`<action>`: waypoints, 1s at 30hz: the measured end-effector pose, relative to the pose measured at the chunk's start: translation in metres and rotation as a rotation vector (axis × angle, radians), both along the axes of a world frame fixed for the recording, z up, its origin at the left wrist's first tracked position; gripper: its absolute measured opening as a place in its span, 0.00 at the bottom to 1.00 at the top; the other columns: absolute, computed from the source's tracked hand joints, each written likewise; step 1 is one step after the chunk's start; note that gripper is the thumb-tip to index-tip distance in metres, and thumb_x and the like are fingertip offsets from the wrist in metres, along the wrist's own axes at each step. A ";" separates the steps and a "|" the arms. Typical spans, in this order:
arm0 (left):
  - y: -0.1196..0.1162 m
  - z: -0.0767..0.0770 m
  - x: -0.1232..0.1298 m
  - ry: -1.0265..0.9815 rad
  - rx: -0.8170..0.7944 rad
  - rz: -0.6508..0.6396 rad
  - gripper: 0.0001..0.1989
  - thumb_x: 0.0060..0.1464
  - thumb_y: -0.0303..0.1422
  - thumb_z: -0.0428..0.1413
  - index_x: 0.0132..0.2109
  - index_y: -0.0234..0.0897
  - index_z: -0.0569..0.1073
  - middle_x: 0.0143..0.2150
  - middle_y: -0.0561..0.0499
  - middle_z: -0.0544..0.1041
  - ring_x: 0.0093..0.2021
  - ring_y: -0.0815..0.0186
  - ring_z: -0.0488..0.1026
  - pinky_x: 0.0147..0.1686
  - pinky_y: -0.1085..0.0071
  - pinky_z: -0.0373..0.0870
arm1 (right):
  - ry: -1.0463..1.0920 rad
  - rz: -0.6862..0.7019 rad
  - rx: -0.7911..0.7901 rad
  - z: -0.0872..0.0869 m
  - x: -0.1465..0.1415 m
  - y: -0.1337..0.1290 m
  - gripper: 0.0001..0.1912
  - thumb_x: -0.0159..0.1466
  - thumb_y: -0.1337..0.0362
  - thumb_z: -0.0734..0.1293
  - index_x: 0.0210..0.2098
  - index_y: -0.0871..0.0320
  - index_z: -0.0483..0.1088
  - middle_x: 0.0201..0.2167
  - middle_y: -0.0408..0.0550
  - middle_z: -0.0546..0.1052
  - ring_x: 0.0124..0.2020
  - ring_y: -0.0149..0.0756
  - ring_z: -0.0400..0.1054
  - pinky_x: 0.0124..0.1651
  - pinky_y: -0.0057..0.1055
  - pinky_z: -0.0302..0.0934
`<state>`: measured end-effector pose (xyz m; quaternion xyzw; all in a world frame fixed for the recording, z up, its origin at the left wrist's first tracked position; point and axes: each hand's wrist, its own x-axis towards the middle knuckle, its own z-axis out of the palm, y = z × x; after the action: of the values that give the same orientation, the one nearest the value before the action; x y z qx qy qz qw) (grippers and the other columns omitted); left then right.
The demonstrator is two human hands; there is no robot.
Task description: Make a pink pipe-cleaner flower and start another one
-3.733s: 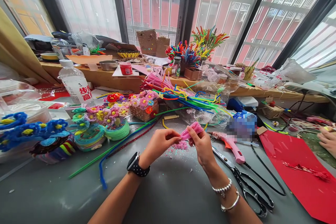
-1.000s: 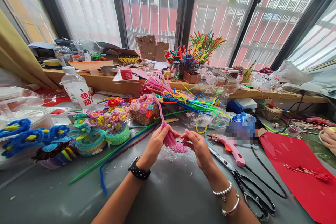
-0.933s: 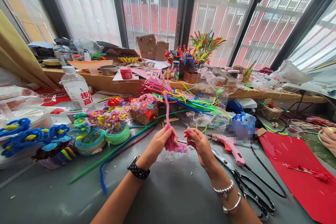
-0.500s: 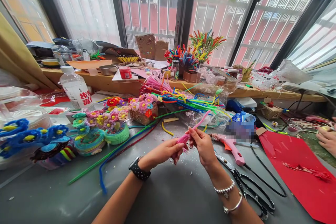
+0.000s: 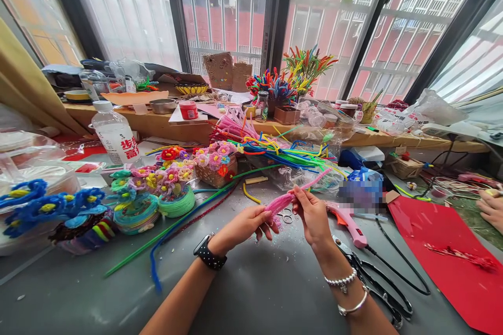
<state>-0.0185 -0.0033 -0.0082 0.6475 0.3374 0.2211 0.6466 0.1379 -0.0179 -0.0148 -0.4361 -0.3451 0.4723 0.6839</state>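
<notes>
Between my two hands runs a pink pipe cleaner (image 5: 280,201), bent into a fluffy loop, its loose end (image 5: 320,178) sticking up to the right. My left hand (image 5: 244,226), closed, pinches the loop's left end. On the other side my right hand (image 5: 314,215) has thumb and fingers closed on the pipe cleaner near the base of the loose end. Behind and between the hands lie small scissors (image 5: 286,215), partly hidden. Just right of my right hand rest a pink glue gun (image 5: 352,229) and large black-handled scissors (image 5: 387,285), partly covered by my forearm.
Pipe-cleaner flowers in small baskets (image 5: 176,201) stand at left, beside a plastic bottle (image 5: 116,136). Loose coloured pipe cleaners (image 5: 286,152) pile at the back. Red sheet (image 5: 444,251) lies at right; another person's hand (image 5: 491,209) shows at the right edge.
My hands have moved apart, the right one shifting rightward. The pink pipe cleaner's loop now shows longer between them, and the small scissors have come into view behind.
</notes>
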 end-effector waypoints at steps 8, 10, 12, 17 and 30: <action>0.006 -0.004 -0.004 -0.124 -0.036 0.196 0.17 0.41 0.44 0.54 0.23 0.32 0.63 0.21 0.56 0.62 0.22 0.75 0.60 0.27 0.74 0.59 | -0.113 0.122 0.025 -0.002 -0.003 0.000 0.14 0.49 0.57 0.68 0.29 0.62 0.71 0.18 0.40 0.68 0.18 0.23 0.58 0.21 0.22 0.55; 0.006 -0.005 -0.005 -0.105 -0.036 0.161 0.17 0.42 0.44 0.52 0.23 0.33 0.61 0.19 0.58 0.60 0.21 0.75 0.58 0.26 0.74 0.59 | -0.161 0.141 0.034 -0.003 -0.003 0.000 0.14 0.48 0.57 0.68 0.28 0.62 0.71 0.18 0.40 0.68 0.17 0.23 0.58 0.20 0.22 0.55; 0.006 -0.005 -0.005 -0.077 -0.005 0.126 0.17 0.45 0.44 0.50 0.23 0.33 0.62 0.19 0.58 0.59 0.21 0.75 0.57 0.26 0.74 0.59 | -0.187 0.123 0.028 -0.004 -0.002 0.001 0.14 0.48 0.56 0.69 0.24 0.63 0.69 0.16 0.39 0.67 0.16 0.22 0.57 0.19 0.22 0.54; 0.009 -0.007 -0.001 -0.011 0.289 0.231 0.14 0.48 0.38 0.47 0.32 0.31 0.71 0.19 0.57 0.59 0.20 0.74 0.57 0.22 0.76 0.57 | -0.204 0.049 0.015 -0.009 -0.003 0.003 0.15 0.49 0.55 0.68 0.20 0.62 0.65 0.14 0.38 0.65 0.14 0.22 0.55 0.16 0.21 0.51; 0.002 -0.009 0.003 0.066 0.844 0.495 0.16 0.50 0.31 0.49 0.47 0.38 0.70 0.26 0.51 0.70 0.25 0.70 0.66 0.31 0.73 0.63 | -0.112 -0.026 0.005 -0.009 -0.003 0.001 0.17 0.49 0.54 0.67 0.19 0.61 0.61 0.12 0.35 0.62 0.12 0.19 0.53 0.14 0.20 0.48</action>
<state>-0.0159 -0.0013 -0.0172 0.7600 0.3825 0.4649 0.2448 0.1345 -0.0167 -0.0235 -0.4645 -0.3782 0.4376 0.6706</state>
